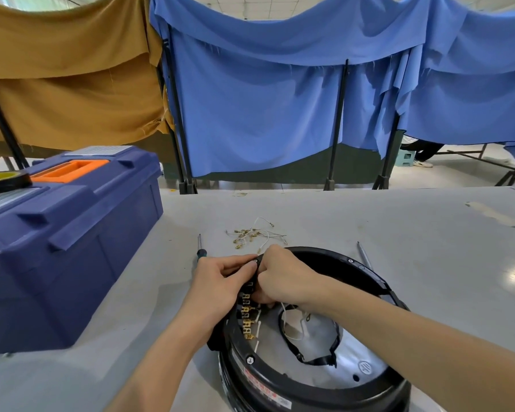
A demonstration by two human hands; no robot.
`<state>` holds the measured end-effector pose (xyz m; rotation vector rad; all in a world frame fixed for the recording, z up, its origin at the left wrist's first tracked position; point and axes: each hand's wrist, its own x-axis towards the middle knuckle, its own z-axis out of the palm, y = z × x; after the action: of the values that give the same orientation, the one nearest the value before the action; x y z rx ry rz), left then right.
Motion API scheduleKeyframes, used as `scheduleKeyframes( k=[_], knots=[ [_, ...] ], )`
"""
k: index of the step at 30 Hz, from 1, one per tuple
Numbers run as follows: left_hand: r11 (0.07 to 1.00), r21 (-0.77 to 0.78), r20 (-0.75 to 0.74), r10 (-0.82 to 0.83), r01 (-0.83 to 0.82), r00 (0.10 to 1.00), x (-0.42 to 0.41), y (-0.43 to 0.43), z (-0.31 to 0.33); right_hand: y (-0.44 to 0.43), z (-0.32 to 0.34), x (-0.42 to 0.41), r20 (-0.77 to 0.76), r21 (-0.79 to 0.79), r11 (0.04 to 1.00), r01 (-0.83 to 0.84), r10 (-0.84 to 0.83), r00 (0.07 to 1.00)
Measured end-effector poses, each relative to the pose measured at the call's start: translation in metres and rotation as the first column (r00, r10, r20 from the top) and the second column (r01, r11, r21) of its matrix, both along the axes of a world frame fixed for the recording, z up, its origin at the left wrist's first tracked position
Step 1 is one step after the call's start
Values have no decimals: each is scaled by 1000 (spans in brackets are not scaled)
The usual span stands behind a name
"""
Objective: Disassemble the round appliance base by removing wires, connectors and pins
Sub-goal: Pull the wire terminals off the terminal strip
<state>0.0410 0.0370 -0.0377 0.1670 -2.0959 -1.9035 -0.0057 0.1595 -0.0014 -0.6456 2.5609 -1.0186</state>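
Head view: left hand (220, 282) grips the rim of the round base (369, 276) on the table (399, 233), right hand (283, 278) curls over its brass connectors (247, 321), grip hidden, and a hard yank could snap the white wires (292, 327) or tip the base.

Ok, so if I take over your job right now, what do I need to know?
Left hand grips the round base by its far-left rim, steadying it.
Right hand has its fingers curled down at the connector strip inside that rim; what they pinch is hidden.
Done: a pile of pulled wires and connectors lies on the table beyond the base.
Left: brass connectors sit on the strip, and white wires lie inside the base.
Tools: a screwdriver left of the base, a second thin tool on its right.
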Motion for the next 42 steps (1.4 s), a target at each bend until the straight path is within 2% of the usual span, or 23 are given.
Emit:
scheduleKeyframes(
  k=[11, 27, 34, 42],
  knots=[
    [1000, 22, -7, 7, -7, 1000, 2, 1, 3, -2, 3, -1, 66, 0, 999, 37, -37, 997],
    [999, 14, 22, 32, -32, 999, 1, 1, 2, -7, -2, -4, 36, 50, 992, 112, -114, 993],
    [999, 9, 43, 35, -36, 998, 1, 0, 4, -7, -1, -5, 99, 23, 991, 133, -134, 986],
    [998, 43, 59, 38, -41, 998, 1, 0, 3, 9, 4, 0, 139, 16, 997, 81, -82, 987]
  ],
)
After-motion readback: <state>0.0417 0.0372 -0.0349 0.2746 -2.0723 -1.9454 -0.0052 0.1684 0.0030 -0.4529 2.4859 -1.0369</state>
